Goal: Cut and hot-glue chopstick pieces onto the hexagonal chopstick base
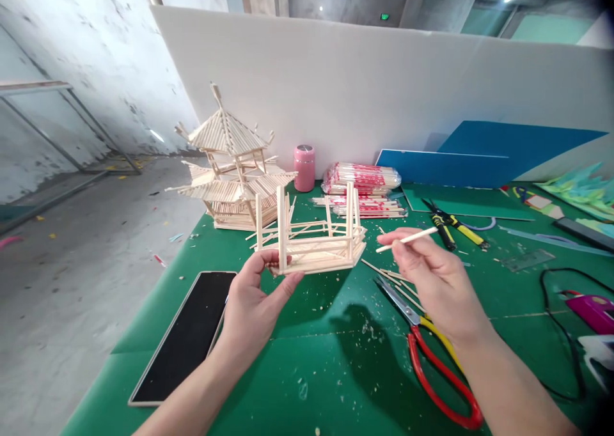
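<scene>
In the middle of the head view, my left hand point(259, 289) grips the near left corner of a small wooden stick frame point(316, 263), thumb below and fingers behind. The frame has a flat base, low rails and several upright posts, and is held above the table. My right hand point(432, 270) pinches a short wooden stick point(407, 238) between thumb and fingers, just right of the frame and apart from it. Beneath that hand lie scissors point(422, 340) with red and yellow handles, beside loose wooden sticks point(396, 282).
A stick pagoda model point(230, 167) stands at the back left, near a pink bottle point(304, 167) and bagged sticks point(362, 179). A phone point(185, 340) lies left on the green table point(297, 359). Pliers point(453, 225) and a magenta tool point(592, 311) lie to the right.
</scene>
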Demonstrator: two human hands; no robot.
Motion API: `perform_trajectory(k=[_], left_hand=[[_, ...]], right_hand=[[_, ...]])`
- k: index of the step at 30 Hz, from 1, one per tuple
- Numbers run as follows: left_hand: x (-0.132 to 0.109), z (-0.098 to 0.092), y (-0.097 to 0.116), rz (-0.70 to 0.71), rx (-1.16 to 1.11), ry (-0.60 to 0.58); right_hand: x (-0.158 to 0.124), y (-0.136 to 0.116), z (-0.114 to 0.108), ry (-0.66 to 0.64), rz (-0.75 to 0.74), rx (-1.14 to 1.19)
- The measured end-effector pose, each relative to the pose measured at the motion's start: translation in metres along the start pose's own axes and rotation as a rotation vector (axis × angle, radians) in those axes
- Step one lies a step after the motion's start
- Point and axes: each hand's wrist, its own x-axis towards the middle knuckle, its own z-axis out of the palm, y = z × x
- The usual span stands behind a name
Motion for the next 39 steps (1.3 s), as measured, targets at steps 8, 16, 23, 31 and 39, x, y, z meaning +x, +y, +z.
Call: perform_trajectory(k=[8,16,23,31,39], left_hand=[[0.001,0.001,0.001,-0.037,-0.038,0.024],[-0.009,0.003,-0.002,-0.012,-0.097,0.041],[-0.010,0.004,-0.004,-0.016,-0.153,0.024],[-0.010,0.005,-0.004,0.007,-0.205,0.016],[-0.023,0.012,-0.009,0.094,-0.072,-0.025]], right_hand=[[0.022,-0.014,-0.006,-0.072,-0.019,0.036],[0.020,-0.021,-0.007,-0.197,-0.051,0.004],[0.013,-0.015,-0.007,-0.269,-0.002,-0.070],[0.013,-0.016,-0.007,-0.250,0.056,0.057],[0.011,-0.022,-0.015,-0.338,0.004,0.044]])
